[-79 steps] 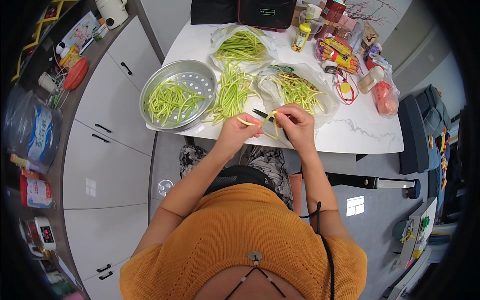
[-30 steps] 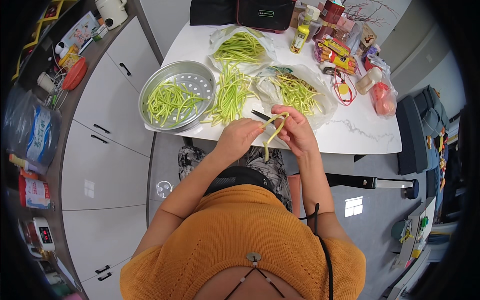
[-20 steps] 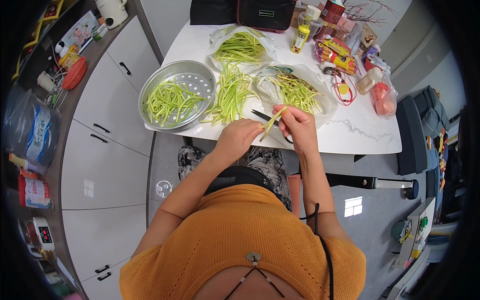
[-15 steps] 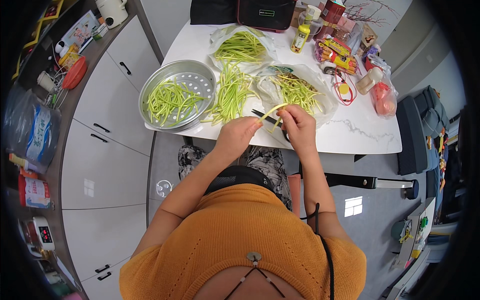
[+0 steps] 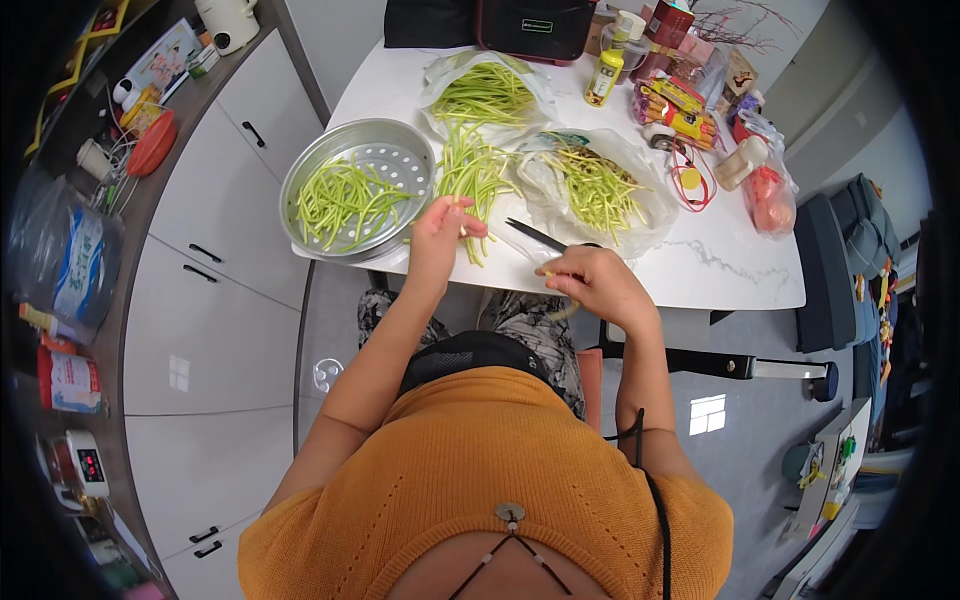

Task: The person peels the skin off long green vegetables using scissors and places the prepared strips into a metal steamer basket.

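White marble tabletop (image 5: 740, 270) carries a round perforated metal tray (image 5: 400, 150) of green beans at its left edge and plastic bags (image 5: 640, 190) of beans mid-table. Yellow packets (image 5: 680, 110) crowd the far right corner. Left hand (image 5: 440, 235) pinches loose green stalks (image 5: 470, 175); right hand (image 5: 595, 285) grips a pale bean piece (image 5: 548, 272) at the near edge.

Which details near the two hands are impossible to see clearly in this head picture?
- Right hand, head view: its fingers curl over a green stalk, hiding the grip and most of the stalk.
- Dark thin tool, head view: its near end goes behind the right hand; too small to tell its kind.
- Left hand, head view: the fingertips hide any contact with the loose stalks.
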`<state>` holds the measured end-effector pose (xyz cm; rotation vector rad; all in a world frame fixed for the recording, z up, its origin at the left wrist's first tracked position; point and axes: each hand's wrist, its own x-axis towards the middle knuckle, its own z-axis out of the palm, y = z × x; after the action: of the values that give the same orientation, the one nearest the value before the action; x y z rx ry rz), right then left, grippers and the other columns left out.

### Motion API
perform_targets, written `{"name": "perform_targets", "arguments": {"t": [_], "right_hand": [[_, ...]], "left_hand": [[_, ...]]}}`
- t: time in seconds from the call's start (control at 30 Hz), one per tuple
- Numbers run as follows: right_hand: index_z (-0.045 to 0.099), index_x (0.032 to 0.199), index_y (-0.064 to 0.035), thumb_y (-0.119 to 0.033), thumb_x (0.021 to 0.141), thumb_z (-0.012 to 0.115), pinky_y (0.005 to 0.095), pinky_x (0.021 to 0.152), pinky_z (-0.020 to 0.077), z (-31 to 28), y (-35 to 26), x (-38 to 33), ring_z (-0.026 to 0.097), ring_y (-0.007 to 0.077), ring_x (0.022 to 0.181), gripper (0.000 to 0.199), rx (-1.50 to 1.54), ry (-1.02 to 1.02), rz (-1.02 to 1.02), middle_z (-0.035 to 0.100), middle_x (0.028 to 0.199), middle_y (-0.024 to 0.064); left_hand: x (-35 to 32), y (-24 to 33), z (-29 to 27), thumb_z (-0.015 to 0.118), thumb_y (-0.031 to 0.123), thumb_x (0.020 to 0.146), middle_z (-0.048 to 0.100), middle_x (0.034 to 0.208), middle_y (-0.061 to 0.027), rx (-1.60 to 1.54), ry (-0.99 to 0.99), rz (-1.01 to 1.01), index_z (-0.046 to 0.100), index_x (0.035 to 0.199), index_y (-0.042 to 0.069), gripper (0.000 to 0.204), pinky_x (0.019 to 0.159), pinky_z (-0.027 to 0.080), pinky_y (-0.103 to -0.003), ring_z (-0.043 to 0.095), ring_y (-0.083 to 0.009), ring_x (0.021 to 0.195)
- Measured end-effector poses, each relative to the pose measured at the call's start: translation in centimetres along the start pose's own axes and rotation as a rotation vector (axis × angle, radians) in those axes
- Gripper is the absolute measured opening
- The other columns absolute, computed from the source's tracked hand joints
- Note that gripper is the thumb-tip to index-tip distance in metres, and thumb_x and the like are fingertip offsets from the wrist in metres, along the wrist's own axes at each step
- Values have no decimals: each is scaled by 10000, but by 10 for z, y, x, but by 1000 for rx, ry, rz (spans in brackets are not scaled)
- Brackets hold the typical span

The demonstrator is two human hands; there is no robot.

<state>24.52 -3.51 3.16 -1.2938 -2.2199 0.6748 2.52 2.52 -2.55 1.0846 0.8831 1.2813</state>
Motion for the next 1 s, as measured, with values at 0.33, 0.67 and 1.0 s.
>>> {"name": "perform_targets", "arguments": {"t": [0.33,0.67,1.0], "right_hand": [[628,1039,-60,-80,760,649,298,631,475,-26,48,12,598,236,690,281,-185,587,204,626,873,134],[611,918,-74,-128,751,661,324,585,483,8,2,26,601,244,691,183,-239,535,-87,605,915,70],[599,781,-91,-177,723,678,347,529,454,29,-27,32,575,245,644,130,-335,458,-180,550,726,53]], "left_hand": [[4,5,-7,496,154,910,568,899,-50,-462,-14,-140,555,1065,-5,230,773,450,-282,533,-125,815],[-10,11,9,542,118,883,588,860,-37,-297,-45,-137,550,1044,8,196,718,455,-221,555,-96,766],[-17,10,21,581,99,856,609,840,-19,-147,-102,-52,577,1011,14,176,728,433,-220,562,-80,750]]}}
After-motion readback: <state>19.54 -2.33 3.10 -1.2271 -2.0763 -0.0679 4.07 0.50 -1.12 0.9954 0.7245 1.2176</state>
